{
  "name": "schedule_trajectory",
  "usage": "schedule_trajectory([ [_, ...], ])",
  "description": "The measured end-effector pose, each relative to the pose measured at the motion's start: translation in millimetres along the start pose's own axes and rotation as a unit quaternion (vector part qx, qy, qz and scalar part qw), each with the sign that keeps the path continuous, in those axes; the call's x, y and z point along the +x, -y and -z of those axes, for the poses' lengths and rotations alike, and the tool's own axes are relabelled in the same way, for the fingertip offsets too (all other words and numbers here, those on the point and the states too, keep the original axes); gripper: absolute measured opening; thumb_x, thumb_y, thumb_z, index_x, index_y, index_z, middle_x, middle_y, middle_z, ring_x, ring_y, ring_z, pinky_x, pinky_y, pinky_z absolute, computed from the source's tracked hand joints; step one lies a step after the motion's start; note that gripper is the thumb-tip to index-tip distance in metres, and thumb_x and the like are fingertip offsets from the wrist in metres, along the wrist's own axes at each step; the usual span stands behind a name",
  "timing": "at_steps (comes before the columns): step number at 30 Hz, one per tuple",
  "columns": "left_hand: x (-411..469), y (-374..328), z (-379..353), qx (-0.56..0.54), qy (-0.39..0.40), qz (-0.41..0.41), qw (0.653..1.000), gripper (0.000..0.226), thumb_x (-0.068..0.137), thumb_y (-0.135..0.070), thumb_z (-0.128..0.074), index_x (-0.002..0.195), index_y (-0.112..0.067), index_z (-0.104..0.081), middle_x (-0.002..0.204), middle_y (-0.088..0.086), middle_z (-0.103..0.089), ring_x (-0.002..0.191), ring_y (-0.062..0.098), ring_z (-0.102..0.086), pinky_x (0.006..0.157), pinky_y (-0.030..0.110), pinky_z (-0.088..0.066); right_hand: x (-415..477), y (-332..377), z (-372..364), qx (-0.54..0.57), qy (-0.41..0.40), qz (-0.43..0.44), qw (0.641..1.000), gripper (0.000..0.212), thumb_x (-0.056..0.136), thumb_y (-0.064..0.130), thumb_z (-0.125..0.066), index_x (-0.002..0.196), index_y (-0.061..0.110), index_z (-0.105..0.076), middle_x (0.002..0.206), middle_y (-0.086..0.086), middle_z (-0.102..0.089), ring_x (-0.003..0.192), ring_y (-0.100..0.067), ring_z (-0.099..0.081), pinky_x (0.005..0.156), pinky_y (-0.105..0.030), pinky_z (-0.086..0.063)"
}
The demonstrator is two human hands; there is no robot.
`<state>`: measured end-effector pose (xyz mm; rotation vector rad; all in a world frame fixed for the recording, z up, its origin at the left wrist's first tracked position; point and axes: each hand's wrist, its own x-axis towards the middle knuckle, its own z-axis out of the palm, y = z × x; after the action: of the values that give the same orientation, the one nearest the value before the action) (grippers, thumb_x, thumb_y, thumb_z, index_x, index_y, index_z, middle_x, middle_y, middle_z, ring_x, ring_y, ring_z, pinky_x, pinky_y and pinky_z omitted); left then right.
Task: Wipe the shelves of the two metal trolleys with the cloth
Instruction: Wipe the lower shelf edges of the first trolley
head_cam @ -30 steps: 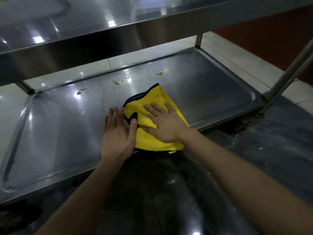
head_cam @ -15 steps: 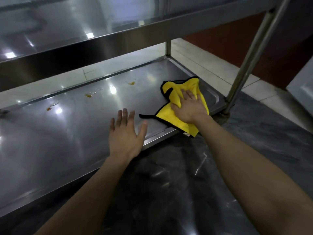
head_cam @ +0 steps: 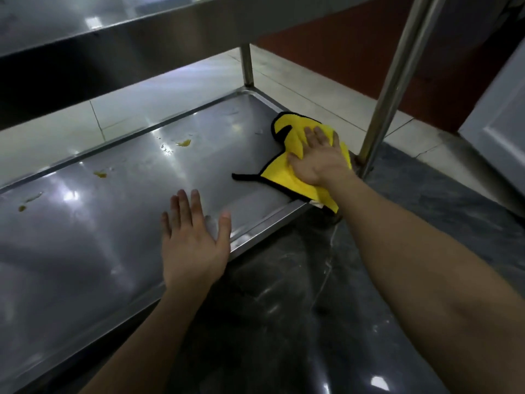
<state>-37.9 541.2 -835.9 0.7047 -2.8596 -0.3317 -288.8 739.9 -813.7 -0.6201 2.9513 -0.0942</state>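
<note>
The yellow cloth [head_cam: 287, 169] lies under the right hand [head_cam: 318, 160], whose fingers [head_cam: 311, 136] press flat on it at the lower shelf's [head_cam: 113, 223] right end. The left hand [head_cam: 193, 240], fingers spread, rests on bare metal. Yellowish spots [head_cam: 183, 143] lie beyond its fingertips.

Left hand [head_cam: 193, 243] flat, fingers [head_cam: 181, 204] spread, palm down; right hand [head_cam: 319, 160] flat, arm outstretched.

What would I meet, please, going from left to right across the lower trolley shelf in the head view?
Yellowish spot near the left edge → second yellowish spot → third yellowish spot → left hand, flat on the shelf → right hand pressing the yellow cloth → upright trolley post.
</note>
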Motion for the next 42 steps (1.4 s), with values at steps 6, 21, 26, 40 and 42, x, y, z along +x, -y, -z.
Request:
schedule_trajectory([
  [6, -2.6, 3.2, -0.2, -0.043, -0.055, 0.007, 0.998, 0.095, 0.103, -0.073, -0.008, 0.174, -0.009, -0.006, 0.183, 0.011, -0.007, 0.170, 0.023, 0.000, 0.137, 0.049, -0.003, -59.6, 114.2, -18.5, 0.006, 0.019, 0.273, 0.962, 0.070, 0.108, 0.065, -0.026, 0.170, 0.033, -0.015, 0.179, 0.007, -0.004, 0.165, -0.014, 0.000, 0.132, -0.051, 0.004],
  [21, -61.1, 182.8, 68.3, 0.058, -0.027, 0.035, 0.997, 0.094, 0.099, -0.073, -0.010, 0.171, -0.015, -0.025, 0.181, 0.009, -0.019, 0.169, 0.021, -0.008, 0.137, 0.048, -0.005, -41.0, 6.8, -1.7, 0.032, 0.020, 0.067, 0.997, 0.079, 0.109, 0.064, -0.026, 0.172, 0.019, -0.012, 0.179, 0.007, 0.002, 0.165, -0.015, 0.002, 0.133, -0.049, -0.001],
  [26, -93.0, 226.6, 75.2, 0.072, -0.034, 0.098, 0.992, 0.093, 0.101, -0.071, -0.011, 0.171, -0.010, -0.023, 0.180, 0.014, -0.020, 0.169, 0.024, -0.007, 0.137, 0.050, -0.003, -46.4, 36.5, -4.4, 0.011, 0.031, 0.084, 0.996, 0.079, 0.109, 0.065, -0.025, 0.171, 0.017, -0.016, 0.179, 0.006, 0.006, 0.165, -0.016, 0.005, 0.132, -0.056, 0.000],
  [40, -101.5, 237.8, 92.1, -0.031, -0.086, 0.072, 0.993, 0.084, 0.104, -0.061, -0.022, 0.171, -0.010, -0.027, 0.178, 0.010, -0.029, 0.168, 0.024, -0.017, 0.137, 0.046, -0.008, -142.5, 304.8, -56.5, 0.018, 0.010, 0.338, 0.941, 0.071, 0.106, 0.069, -0.024, 0.169, 0.038, -0.015, 0.179, 0.010, 0.000, 0.165, -0.014, 0.004, 0.131, -0.057, 0.005],
  [42, -110.8, 273.6, 106.3, 0.002, -0.098, 0.075, 0.992, 0.082, 0.104, -0.062, -0.020, 0.169, -0.014, -0.033, 0.176, 0.009, -0.033, 0.167, 0.022, -0.019, 0.137, 0.046, -0.009, -139.7, 297.6, -57.0, 0.020, 0.010, 0.333, 0.943, 0.074, 0.105, 0.070, -0.022, 0.170, 0.036, -0.014, 0.179, 0.012, 0.001, 0.165, -0.012, 0.005, 0.131, -0.056, 0.005],
])
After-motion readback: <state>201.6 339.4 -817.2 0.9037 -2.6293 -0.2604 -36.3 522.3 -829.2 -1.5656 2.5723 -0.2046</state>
